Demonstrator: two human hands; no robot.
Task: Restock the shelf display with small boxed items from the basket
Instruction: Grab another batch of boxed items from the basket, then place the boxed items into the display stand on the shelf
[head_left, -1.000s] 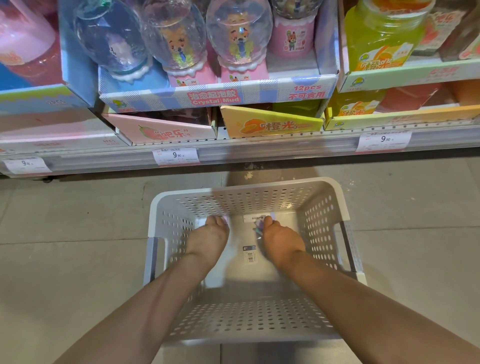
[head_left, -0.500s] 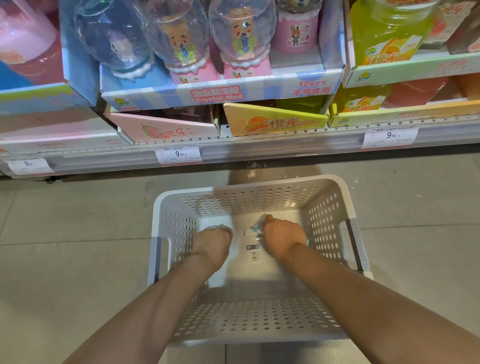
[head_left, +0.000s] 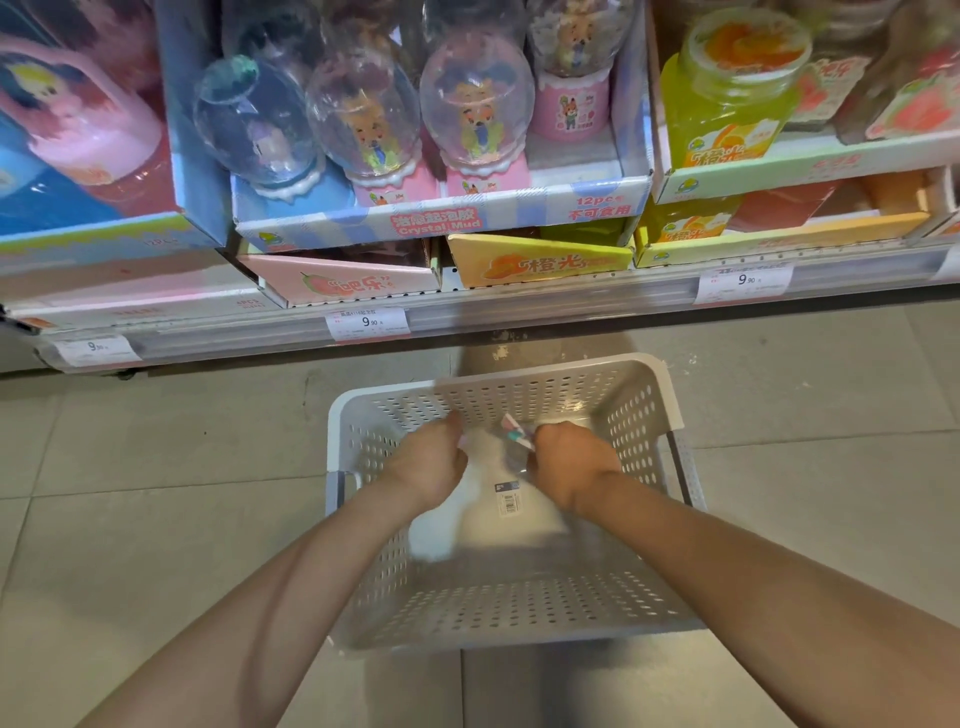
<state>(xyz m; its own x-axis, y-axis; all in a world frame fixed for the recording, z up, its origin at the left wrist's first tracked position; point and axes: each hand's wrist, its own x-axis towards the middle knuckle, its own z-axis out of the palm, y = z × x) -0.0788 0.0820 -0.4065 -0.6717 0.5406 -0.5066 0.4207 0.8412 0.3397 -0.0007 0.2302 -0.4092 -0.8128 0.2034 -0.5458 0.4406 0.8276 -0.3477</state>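
Inside the white perforated basket (head_left: 644, 415), the right hand (head_left: 571, 467) curled its fingers round a small, blurred, clear-wrapped item (head_left: 517, 434) at its fingertips, while the left hand (head_left: 431, 462), just beside it, was curled too, its hold impossible to tell.

Both forearms bare; no sleeves reach the left hand (head_left: 428, 460); right hand (head_left: 571, 462).

Open-topped basket (head_left: 644, 395), shelf (head_left: 519, 312) beyond
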